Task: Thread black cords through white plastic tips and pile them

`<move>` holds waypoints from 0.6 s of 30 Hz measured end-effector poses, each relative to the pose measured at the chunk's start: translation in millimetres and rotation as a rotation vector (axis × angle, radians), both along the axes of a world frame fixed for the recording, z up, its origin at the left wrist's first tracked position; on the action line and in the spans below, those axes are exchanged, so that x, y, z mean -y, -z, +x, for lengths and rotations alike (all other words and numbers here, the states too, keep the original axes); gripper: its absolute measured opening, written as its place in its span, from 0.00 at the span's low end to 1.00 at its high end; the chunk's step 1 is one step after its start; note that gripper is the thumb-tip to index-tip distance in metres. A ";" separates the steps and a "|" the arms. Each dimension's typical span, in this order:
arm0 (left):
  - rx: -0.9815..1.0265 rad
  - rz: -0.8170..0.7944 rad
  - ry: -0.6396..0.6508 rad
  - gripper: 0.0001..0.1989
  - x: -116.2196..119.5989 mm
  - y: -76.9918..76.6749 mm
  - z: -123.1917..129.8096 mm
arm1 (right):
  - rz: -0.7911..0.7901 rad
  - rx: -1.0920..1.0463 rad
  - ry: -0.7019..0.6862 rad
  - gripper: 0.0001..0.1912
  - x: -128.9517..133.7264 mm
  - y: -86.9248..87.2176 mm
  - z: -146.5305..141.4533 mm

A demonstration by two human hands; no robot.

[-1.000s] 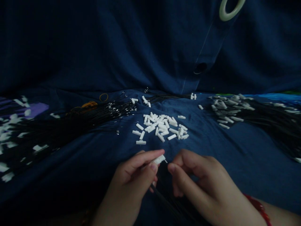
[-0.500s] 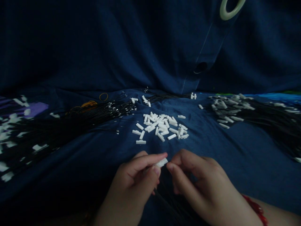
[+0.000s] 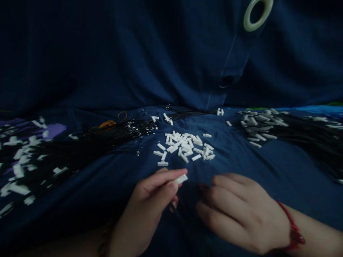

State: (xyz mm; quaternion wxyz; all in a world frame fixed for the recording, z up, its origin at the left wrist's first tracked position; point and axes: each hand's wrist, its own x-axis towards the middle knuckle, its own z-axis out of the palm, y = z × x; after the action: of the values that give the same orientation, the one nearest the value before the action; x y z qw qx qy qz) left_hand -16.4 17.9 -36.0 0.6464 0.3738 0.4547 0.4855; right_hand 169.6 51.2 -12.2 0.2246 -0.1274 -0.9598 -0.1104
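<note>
My left hand (image 3: 152, 203) pinches a small white plastic connector housing (image 3: 181, 179) between thumb and forefinger, its end sticking out past the fingertips. A dark wire (image 3: 174, 210) runs down from beneath that hand. To the right and apart from it is my right hand (image 3: 238, 210), back upward, with its fingers curled in. Its fingertips are hidden and slightly blurred, so what they hold, if anything, does not show. Beyond both hands lies a loose pile of white connector housings (image 3: 184, 144) on dark blue cloth (image 3: 128, 167).
On the left stretches a bundle of black wires (image 3: 107, 137) with bare metal tips and white connectors. Another bundle of black wires (image 3: 300, 135) with white ends lies right. Further back are an orange rubber-band tangle (image 3: 107, 124) and a pale ring (image 3: 245, 22) on the hanging cloth.
My right hand has drawn away from the connector housing to the right and turned its back upward. My left hand keeps its pinch, and the view has shifted slightly.
</note>
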 end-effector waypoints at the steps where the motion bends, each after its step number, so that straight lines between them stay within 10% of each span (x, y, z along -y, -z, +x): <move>1: 0.019 0.000 -0.005 0.09 -0.4 -1.2 0.4 | -0.009 0.062 0.020 0.09 -1.5 -0.8 2.0; 7: 0.059 -0.026 -0.056 0.09 -1.4 -4.2 2.5 | -0.566 0.146 0.651 0.08 -6.3 -4.8 2.8; 12: 0.108 -0.122 -0.067 0.11 -1.8 -2.7 1.8 | -1.375 -0.012 0.497 0.06 -2.6 -15.1 2.4; 18: 0.167 -0.161 -0.074 0.11 -2.2 -2.2 2.8 | -1.180 -0.129 0.233 0.13 6.4 -18.6 -3.4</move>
State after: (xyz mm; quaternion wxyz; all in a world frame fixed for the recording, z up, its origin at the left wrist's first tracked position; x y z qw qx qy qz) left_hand -13.6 20.1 -33.8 0.6915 0.2622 0.4502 0.5004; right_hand 166.3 44.8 6.5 0.1600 -0.3414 -0.8231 0.4247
